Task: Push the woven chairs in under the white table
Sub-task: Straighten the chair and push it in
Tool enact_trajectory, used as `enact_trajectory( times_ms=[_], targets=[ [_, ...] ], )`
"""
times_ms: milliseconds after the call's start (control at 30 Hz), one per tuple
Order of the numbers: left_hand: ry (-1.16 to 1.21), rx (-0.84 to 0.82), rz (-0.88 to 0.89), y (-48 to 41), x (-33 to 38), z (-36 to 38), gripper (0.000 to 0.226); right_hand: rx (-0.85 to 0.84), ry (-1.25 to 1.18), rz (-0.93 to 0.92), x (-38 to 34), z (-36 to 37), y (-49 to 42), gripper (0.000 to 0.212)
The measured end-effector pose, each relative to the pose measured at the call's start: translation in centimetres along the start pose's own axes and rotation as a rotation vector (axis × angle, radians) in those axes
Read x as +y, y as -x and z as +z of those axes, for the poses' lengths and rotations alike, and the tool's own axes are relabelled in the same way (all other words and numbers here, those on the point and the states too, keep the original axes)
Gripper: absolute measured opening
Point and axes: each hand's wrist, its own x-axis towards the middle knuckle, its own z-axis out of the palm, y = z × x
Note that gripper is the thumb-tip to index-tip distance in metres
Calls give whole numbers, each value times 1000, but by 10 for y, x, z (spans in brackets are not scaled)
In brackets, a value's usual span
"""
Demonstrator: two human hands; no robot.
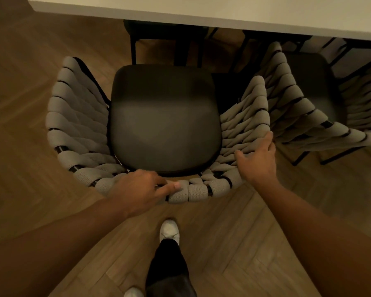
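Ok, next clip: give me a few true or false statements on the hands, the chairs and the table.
1. Both hands rest on the near woven chair. True: left hand on the back rim, right hand on its right side.
2. Its seat is fully under the white table. False: the whole seat shows.
3. A second chair stands to its right. True.
4. The person is barefoot. False: a white shoe shows.

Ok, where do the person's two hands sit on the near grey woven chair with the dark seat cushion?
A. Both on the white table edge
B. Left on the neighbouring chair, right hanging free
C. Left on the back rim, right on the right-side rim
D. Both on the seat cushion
C: the left hand rests on the back rim of the grey woven chair, while the right hand rests on its right-side rim.
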Motion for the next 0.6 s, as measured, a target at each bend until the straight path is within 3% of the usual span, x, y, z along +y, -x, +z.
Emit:
enact_trajectory(
  times_ms=[200, 300, 600],
  targets=[
    [-84, 44, 44, 3, -5, 4, 88, 67, -385, 228, -3, 8, -19, 97],
    [-89, 78, 65, 4, -5, 4, 91, 97, -359, 289, -8, 7, -24, 81],
    [-65, 298, 83, 16, -15, 4, 73, 171, -284, 257, -26, 8, -20, 53]
  ],
)
